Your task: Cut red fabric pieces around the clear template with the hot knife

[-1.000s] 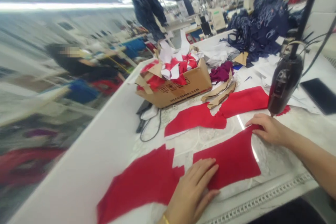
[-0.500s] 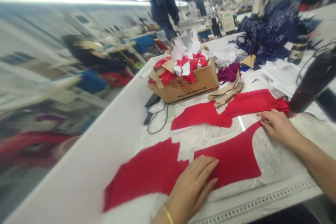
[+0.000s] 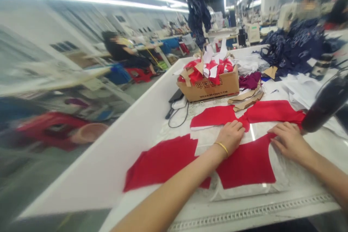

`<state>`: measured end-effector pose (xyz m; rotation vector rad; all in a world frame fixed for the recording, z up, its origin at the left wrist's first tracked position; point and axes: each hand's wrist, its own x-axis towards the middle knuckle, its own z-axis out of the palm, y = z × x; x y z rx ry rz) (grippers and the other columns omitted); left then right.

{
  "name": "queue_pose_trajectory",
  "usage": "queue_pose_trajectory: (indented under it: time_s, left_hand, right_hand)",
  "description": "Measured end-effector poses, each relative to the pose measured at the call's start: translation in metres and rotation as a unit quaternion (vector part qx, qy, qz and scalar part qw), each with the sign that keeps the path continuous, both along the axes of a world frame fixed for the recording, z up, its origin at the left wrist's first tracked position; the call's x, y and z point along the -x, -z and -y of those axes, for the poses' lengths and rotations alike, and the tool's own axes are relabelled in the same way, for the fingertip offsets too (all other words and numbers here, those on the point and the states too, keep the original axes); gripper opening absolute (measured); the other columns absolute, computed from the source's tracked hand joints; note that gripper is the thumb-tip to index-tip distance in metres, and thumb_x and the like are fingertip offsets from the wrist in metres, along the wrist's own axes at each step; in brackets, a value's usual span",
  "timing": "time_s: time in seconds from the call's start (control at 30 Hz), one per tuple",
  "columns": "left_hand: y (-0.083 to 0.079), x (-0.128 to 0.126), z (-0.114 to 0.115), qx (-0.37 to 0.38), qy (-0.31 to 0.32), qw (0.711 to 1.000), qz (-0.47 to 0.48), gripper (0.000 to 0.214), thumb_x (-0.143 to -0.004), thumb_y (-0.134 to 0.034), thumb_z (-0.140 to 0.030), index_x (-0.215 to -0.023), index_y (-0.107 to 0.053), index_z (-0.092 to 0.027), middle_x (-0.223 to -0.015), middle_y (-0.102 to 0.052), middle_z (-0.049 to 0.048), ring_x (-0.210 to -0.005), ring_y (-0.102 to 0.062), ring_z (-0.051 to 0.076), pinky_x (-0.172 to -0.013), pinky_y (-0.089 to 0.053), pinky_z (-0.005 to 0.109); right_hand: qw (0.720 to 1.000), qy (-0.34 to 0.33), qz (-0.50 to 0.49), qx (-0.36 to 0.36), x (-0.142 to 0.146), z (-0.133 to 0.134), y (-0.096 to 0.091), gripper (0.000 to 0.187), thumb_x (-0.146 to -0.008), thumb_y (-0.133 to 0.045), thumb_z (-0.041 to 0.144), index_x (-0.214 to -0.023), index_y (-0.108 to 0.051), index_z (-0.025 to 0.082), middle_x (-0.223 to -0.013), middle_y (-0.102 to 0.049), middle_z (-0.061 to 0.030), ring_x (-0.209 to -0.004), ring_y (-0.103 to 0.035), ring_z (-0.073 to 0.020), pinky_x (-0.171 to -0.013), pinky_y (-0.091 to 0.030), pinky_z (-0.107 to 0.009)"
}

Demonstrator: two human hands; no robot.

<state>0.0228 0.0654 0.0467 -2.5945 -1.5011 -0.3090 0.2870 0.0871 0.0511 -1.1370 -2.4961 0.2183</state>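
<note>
Flat on the table lies a red fabric piece [image 3: 247, 165] with a curved right edge, over a white layer that shows around it. My right hand [image 3: 289, 139] is at its upper right corner, fingertips pinched on the tip. My left hand [image 3: 231, 137], wearing a yellow bangle, reaches across the cloth; its curled fingers meet the lower edge of the back red fabric [image 3: 214, 116], and their tips are partly hidden. To the left, another red piece [image 3: 163, 163] lies under my left forearm. A further red length [image 3: 276, 111] lies beyond my right hand.
A cardboard box [image 3: 214, 88] of red and white scraps stands at the back, brown paper strips [image 3: 248, 99] beside it. A dark cylindrical object [image 3: 323, 105] leans in at right. A raised white side panel [image 3: 108, 156] borders the left; a measuring tape [image 3: 252, 211] runs along the front edge.
My left hand has moved from the front red piece up and away to the edge of the back red fabric. My right hand stays at the corner. The camera view has turned left.
</note>
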Motion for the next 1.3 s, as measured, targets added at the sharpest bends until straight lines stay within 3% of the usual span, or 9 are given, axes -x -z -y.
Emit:
queue_pose_trajectory:
  time_s: [0.13, 0.33, 0.5, 0.73, 1.0, 1.13, 1.3]
  left_hand:
    - [0.001, -0.005, -0.008, 0.021, -0.036, 0.999, 0.005, 0.013, -0.09, -0.06, -0.012, -0.08, -0.069, -0.016, -0.085, -0.064, 0.0095, -0.088, -0.058, 0.024, -0.073, -0.045, 0.035]
    - [0.001, -0.002, 0.001, 0.041, -0.071, 0.996, 0.036, 0.011, -0.088, -0.062, -0.014, -0.081, -0.07, -0.018, -0.081, -0.063, 0.0061, -0.084, -0.058, 0.022, -0.072, -0.042, 0.033]
    - [-0.001, 0.002, 0.004, 0.043, -0.087, 0.993, 0.071, 0.011, -0.088, -0.064, -0.015, -0.08, -0.071, -0.019, -0.08, -0.065, 0.0048, -0.081, -0.059, 0.021, -0.073, -0.042, 0.032]
    - [0.0, 0.005, 0.008, 0.038, -0.081, 0.989, 0.113, 0.01, -0.088, -0.063, -0.016, -0.083, -0.072, -0.02, -0.079, -0.064, 0.0038, -0.081, -0.06, 0.02, -0.074, -0.044, 0.031]
    - [0.004, 0.008, 0.008, 0.028, -0.072, 0.988, 0.136, 0.01, -0.087, -0.063, -0.015, -0.082, -0.071, -0.02, -0.08, -0.065, 0.0036, -0.082, -0.061, 0.02, -0.075, -0.043, 0.032]
    - [0.005, 0.009, 0.009, 0.017, -0.071, 0.988, 0.136, 0.009, -0.087, -0.064, -0.015, -0.083, -0.07, -0.02, -0.082, -0.066, 0.0028, -0.081, -0.06, 0.019, -0.075, -0.043, 0.031]
    - [0.003, 0.014, 0.011, -0.012, -0.087, 0.988, 0.123, 0.01, -0.09, -0.07, -0.031, -0.093, -0.071, -0.021, -0.089, -0.066, 0.0046, -0.085, -0.06, 0.021, -0.076, -0.043, 0.032]
  right_hand:
    - [0.998, -0.021, 0.039, 0.043, 0.012, 0.007, -0.012, 0.014, -0.09, -0.062, 0.016, -0.099, -0.07, 0.02, -0.103, -0.072, -0.008, -0.097, -0.059, -0.0269, -0.085, -0.042, -0.042]
    - [0.995, -0.011, 0.069, 0.072, 0.046, 0.007, -0.027, 0.02, -0.092, -0.06, 0.017, -0.109, -0.071, 0.021, -0.112, -0.072, -0.0082, -0.108, -0.058, -0.0282, -0.095, -0.038, -0.044]
    - [0.994, 0.007, 0.083, 0.075, 0.073, -0.002, -0.035, 0.027, -0.093, -0.056, 0.015, -0.114, -0.072, 0.022, -0.117, -0.07, -0.01, -0.112, -0.057, -0.0297, -0.092, -0.037, -0.042]
    - [0.993, 0.004, 0.071, 0.092, 0.093, -0.012, -0.03, 0.026, -0.095, -0.055, 0.018, -0.107, -0.077, 0.027, -0.114, -0.072, -0.0065, -0.109, -0.059, -0.0264, -0.089, -0.035, -0.038]
    - [0.994, -0.001, 0.045, 0.1, 0.093, -0.015, -0.019, 0.03, -0.089, -0.058, 0.009, -0.102, -0.078, 0.027, -0.109, -0.073, -0.006, -0.106, -0.06, -0.0246, -0.087, -0.034, -0.037]
    - [0.995, -0.006, 0.02, 0.093, 0.094, -0.015, -0.018, 0.022, -0.088, -0.062, 0.01, -0.091, -0.079, 0.024, -0.102, -0.074, -0.0067, -0.1, -0.061, -0.0236, -0.083, -0.034, -0.036]
    - [0.997, -0.005, -0.04, 0.064, 0.094, -0.016, -0.015, 0.015, -0.09, -0.064, 0.012, -0.088, -0.076, 0.021, -0.09, -0.072, -0.0044, -0.088, -0.063, -0.0194, -0.078, -0.036, -0.032]
